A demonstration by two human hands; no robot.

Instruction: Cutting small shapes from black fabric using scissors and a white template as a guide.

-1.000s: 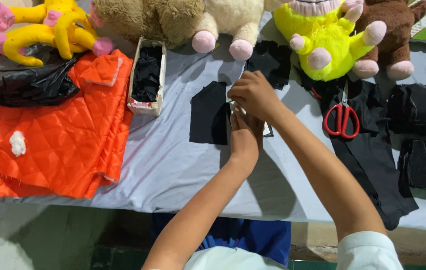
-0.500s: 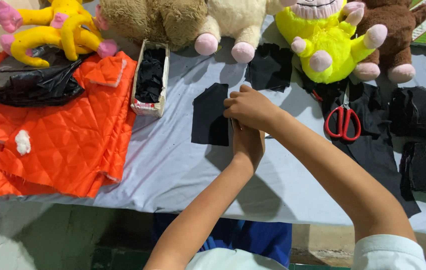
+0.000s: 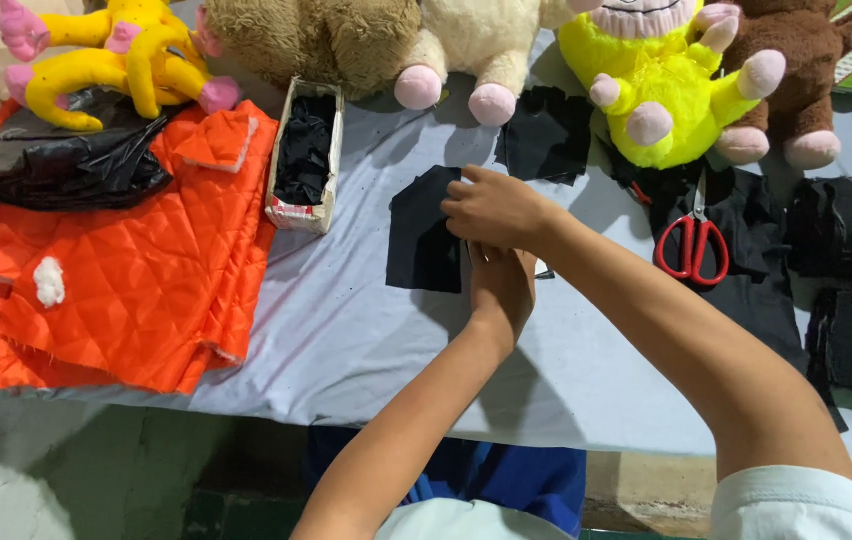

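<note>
Centrally, a black fabric piece (image 3: 424, 232) lies flat on the grey-covered table (image 3: 346, 340), roughly house-shaped with a peaked top edge, matte, no pattern visible. Right hand (image 3: 491, 208) rests on its right edge, knuckles up, fingers (image 3: 461, 190) curled down onto the cloth; whether they pinch it or only press cannot be told. Left hand (image 3: 502, 285) sits just below and under the right, palm down, fingers hidden beneath the right hand, so their grip cannot be told. Both forearms rise from the lower frame, the right crossing diagonally from the lower right corner, the left from bottom centre.

Open grey cloth lies below and left of the piece, down to the table's near edge. Just left of it stands a narrow cardboard box (image 3: 304, 160) filled with black scraps. Further left, orange quilted fabric (image 3: 116, 280) spreads to the table's left edge, with a black plastic bag (image 3: 66, 165) on top. Another black piece (image 3: 546, 135) lies just above the hands. Red-handled scissors (image 3: 693, 240) lie to the right on dark cloth, and more black pieces (image 3: 851, 270) are stacked at the far right. Plush toys line the far edge: yellow-and-pink (image 3: 96, 60), tan (image 3: 316, 40), cream (image 3: 476, 50), bright yellow (image 3: 666, 80), brown (image 3: 806, 70).
</note>
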